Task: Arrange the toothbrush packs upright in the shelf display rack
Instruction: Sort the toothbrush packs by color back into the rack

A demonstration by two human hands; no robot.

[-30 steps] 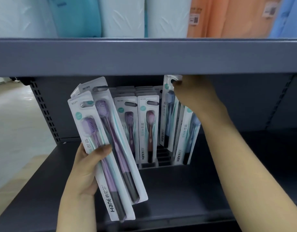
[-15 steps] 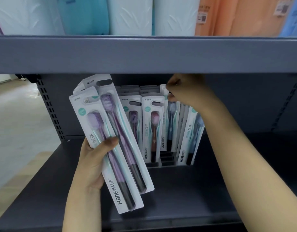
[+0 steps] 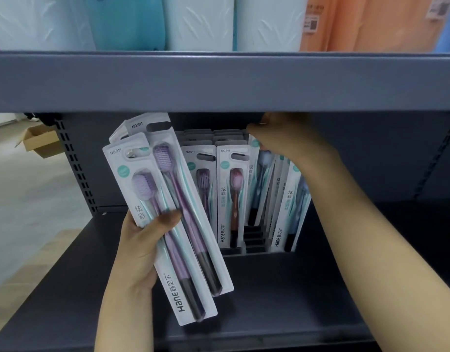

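My left hand [image 3: 142, 240] grips a small fan of purple toothbrush packs [image 3: 168, 219], tilted, in front of the lower shelf. Behind them stands the dark display rack [image 3: 254, 240] with rows of packs upright; a purple pack [image 3: 201, 184] and a brown pack [image 3: 232, 194] face front. My right hand [image 3: 287, 138] reaches under the upper shelf and pinches the top of a blue toothbrush pack [image 3: 259, 184], which stands nearly upright in the third row. More blue packs [image 3: 287, 212] lean to its right. The rack's lower slots are partly hidden.
The grey upper shelf edge [image 3: 223, 82] hangs just above my right hand. Rolled towels [image 3: 198, 21] stand on top. The lower shelf deck [image 3: 269, 301] stretches in front of the rack. A cardboard box [image 3: 38, 141] lies on the floor at left.
My right hand lowered the blue pack from a raised tilt down into the rack's third row. The left hand kept its hold on the purple packs and shifted slightly right.
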